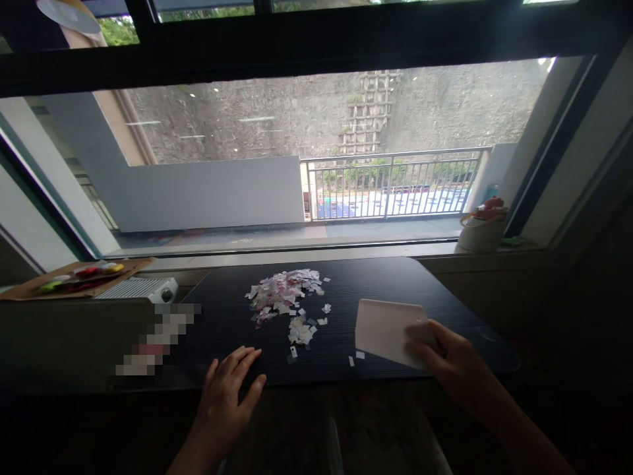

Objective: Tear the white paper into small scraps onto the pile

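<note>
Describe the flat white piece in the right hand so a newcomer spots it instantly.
Start at the dark tabletop below the window frame. On its right side, past the heap of pale scraps, the right hand grips a flat white piece. Unlike the tiny scraps, it is one broad, roughly four-sided piece.
</note>
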`<state>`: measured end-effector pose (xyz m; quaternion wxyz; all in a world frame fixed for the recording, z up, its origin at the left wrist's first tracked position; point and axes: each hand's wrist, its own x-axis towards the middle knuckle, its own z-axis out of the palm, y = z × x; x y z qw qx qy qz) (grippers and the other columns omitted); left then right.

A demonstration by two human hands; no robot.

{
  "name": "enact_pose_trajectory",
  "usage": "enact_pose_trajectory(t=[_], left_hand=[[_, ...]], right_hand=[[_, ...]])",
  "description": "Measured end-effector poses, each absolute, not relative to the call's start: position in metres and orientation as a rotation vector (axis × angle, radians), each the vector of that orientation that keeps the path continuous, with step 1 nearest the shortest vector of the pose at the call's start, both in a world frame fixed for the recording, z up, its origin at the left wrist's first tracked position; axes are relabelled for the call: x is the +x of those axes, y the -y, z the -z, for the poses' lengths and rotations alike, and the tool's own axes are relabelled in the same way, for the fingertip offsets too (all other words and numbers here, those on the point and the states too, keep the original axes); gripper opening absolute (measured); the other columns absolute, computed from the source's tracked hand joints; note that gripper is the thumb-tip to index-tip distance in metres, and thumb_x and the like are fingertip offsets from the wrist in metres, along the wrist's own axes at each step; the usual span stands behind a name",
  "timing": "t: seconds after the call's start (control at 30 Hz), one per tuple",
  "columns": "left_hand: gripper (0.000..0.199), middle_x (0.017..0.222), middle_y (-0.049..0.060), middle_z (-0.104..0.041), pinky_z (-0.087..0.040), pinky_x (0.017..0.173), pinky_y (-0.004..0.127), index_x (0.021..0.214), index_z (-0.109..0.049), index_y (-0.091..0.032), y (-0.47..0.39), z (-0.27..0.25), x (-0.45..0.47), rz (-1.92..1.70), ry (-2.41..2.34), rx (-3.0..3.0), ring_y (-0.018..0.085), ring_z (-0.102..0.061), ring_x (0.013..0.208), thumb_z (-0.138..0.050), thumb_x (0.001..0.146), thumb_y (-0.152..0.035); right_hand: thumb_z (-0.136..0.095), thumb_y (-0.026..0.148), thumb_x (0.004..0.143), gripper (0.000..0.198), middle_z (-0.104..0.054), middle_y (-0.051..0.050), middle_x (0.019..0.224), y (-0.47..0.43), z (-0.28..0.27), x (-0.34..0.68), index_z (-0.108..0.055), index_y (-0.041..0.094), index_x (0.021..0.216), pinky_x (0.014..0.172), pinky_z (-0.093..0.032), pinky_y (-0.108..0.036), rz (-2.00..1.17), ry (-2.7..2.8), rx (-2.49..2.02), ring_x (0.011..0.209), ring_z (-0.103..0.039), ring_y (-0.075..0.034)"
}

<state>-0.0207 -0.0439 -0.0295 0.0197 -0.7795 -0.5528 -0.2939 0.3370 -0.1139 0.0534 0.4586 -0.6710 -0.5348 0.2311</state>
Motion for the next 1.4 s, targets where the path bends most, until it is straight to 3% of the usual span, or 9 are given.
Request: enact_pose_trajectory(t=[0.3,0.43,0.57,0.77,1.03,1.23,1.4], left_hand=[[0.040,0.122,0.006,-0.063,-0.031,0.105,0.055,0.117,-0.059,-0.028,0.037,0.046,-0.030,0.920,1.638,-2.401,0.026,-0.054,0.118,-0.039,0.086,-0.045],[0.042,0.119,0.006,-0.064,-0.033,0.102,0.057,0.115,-0.060,-0.027,0.037,0.042,-0.029,0.904,1.659,-2.409,0.028,-0.055,0.116,-0.040,0.084,-0.047],[0.042,0.118,0.006,-0.065,-0.034,0.102,0.055,0.114,-0.062,-0.028,0.037,0.039,-0.029,0.889,1.662,-2.399,0.027,-0.055,0.116,-0.041,0.083,-0.047],[0.042,0.118,0.006,-0.065,-0.035,0.101,0.055,0.114,-0.061,-0.030,0.035,0.041,-0.032,0.901,1.660,-2.407,0.028,-0.056,0.116,-0.041,0.083,-0.048],[0.042,0.119,0.006,-0.065,-0.036,0.101,0.055,0.114,-0.061,-0.029,0.033,0.047,-0.035,0.885,1.627,-2.397,0.028,-0.055,0.116,-0.039,0.084,-0.048],[0.041,0.119,0.006,-0.065,-0.036,0.100,0.056,0.115,-0.060,-0.029,0.034,0.045,-0.034,0.892,1.621,-2.407,0.028,-0.056,0.116,-0.039,0.084,-0.047],[0.041,0.118,0.006,-0.066,-0.037,0.100,0.056,0.114,-0.061,-0.029,0.036,0.039,-0.031,0.874,1.648,-2.404,0.028,-0.056,0.116,-0.042,0.082,-0.046]], right_hand=[[-0.063,0.033,0.060,0.024,-0.067,-0.001,0.068,0.102,-0.031,0.372,-0.067,0.017,0.078,0.060,-0.045,-0.028,-0.918,1.085,-1.495,0.067,-0.061,-0.020],[-0.067,0.031,0.059,0.022,-0.068,-0.001,0.069,0.101,-0.029,0.378,-0.068,0.016,0.075,0.062,-0.046,-0.028,-0.892,1.100,-1.506,0.068,-0.062,-0.020],[-0.066,0.032,0.060,0.023,-0.068,-0.002,0.070,0.100,-0.025,0.375,-0.068,0.015,0.076,0.059,-0.046,-0.028,-1.057,1.122,-1.442,0.067,-0.063,-0.019],[-0.067,0.027,0.064,0.021,-0.070,-0.002,0.077,0.081,-0.023,0.370,-0.069,0.015,0.081,0.066,-0.049,-0.030,-1.007,1.202,-1.437,0.074,-0.064,-0.020],[-0.065,0.020,0.060,0.020,-0.072,-0.002,0.078,0.079,-0.035,0.368,-0.068,0.014,0.079,0.069,-0.049,-0.030,-1.211,1.219,-1.436,0.076,-0.065,-0.020],[-0.069,0.024,0.058,0.022,-0.071,-0.002,0.076,0.095,-0.041,0.374,-0.068,0.015,0.078,0.067,-0.048,-0.030,-1.281,1.204,-1.390,0.075,-0.066,-0.020],[-0.070,0.029,0.058,0.025,-0.069,-0.001,0.074,0.099,-0.047,0.376,-0.066,0.016,0.079,0.066,-0.048,-0.030,-1.162,1.213,-1.408,0.073,-0.065,-0.021]])
